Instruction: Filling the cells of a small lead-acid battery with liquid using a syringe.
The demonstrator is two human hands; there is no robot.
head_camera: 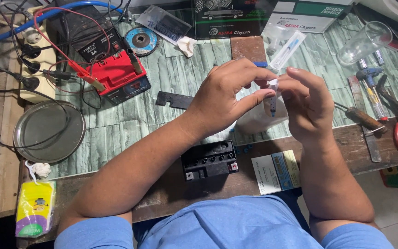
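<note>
**Both hands on a syringe above the bench**

The left hand (226, 94) and right hand (307, 103) meet over the green-patterned bench (171, 87), both pinching a small syringe (272, 99) held upright between thumbs and fingertips. Its barrel shows a bluish tint; whether it holds liquid cannot be told. A white container (254, 122) sits just under the hands, mostly hidden. Nearer the person, a black battery (209, 160) rests at the bench edge with its row of cell holes uncovered, a few small blue caps (244, 148) beside it. As it looks, the cells are opened and the syringe is in hand, but it is not yet over the battery. A second, wrapped syringe (287, 50) lies further back, near a red charger (118, 76) with clip leads.
</note>
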